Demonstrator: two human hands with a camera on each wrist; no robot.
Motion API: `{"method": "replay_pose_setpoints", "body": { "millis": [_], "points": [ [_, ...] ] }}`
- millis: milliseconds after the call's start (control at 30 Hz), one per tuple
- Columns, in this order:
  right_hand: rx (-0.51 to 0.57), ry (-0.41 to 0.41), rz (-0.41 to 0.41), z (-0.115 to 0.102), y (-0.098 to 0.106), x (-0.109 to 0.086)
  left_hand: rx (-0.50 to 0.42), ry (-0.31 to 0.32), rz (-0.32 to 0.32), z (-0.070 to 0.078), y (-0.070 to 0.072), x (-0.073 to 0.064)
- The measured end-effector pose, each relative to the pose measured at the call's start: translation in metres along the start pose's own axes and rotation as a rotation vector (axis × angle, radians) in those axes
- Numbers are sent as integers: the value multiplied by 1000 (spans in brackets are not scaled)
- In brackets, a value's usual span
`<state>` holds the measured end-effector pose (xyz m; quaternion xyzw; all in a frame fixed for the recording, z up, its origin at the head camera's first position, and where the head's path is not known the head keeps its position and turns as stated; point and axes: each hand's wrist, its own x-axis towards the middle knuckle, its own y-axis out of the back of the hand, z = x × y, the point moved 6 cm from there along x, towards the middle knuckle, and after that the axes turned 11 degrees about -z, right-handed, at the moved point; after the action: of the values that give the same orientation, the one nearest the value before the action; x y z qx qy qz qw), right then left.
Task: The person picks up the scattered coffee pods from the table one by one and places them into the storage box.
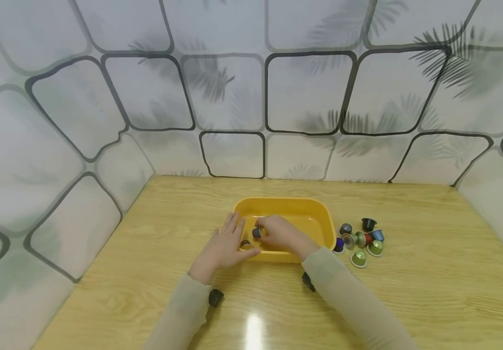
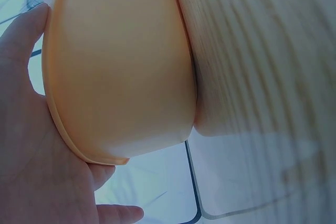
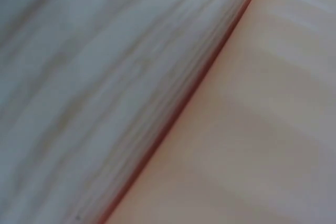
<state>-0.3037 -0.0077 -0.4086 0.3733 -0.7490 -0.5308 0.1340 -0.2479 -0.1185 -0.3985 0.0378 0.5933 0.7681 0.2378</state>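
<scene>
A yellow plastic tray (image 1: 313, 224) stands on the wooden table. Over its left end lies my left hand (image 1: 223, 248), fingers straight and spread, thumb along the near rim. The left wrist view shows that palm and thumb against the rim of the tray (image 2: 121, 66). Inside, my right hand (image 1: 284, 235) pinches a dark coffee capsule (image 1: 257, 233) between thumb and fingers. A second dark capsule (image 1: 245, 244) sits in the tray's near left corner, beside the left thumb. Only the tray's outer wall (image 3: 252, 145) and the table show in the right wrist view; the hand is out of sight there.
Right of the tray lies a loose group of several capsules, among them a black one (image 1: 368, 224), a blue one (image 1: 378, 235), a purple one (image 1: 338, 244) and a green one (image 1: 358, 259). Dark capsules (image 1: 215, 297) also lie near each forearm. A patterned wall (image 1: 234, 107) rises behind the table.
</scene>
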Motion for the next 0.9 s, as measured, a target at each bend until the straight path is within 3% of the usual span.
{"method": "replay_pose_setpoints", "body": {
  "millis": [900],
  "points": [
    [-32, 4, -19, 0, -3, -1, -8, -1, -5, 0, 0, 0]
  ]
}}
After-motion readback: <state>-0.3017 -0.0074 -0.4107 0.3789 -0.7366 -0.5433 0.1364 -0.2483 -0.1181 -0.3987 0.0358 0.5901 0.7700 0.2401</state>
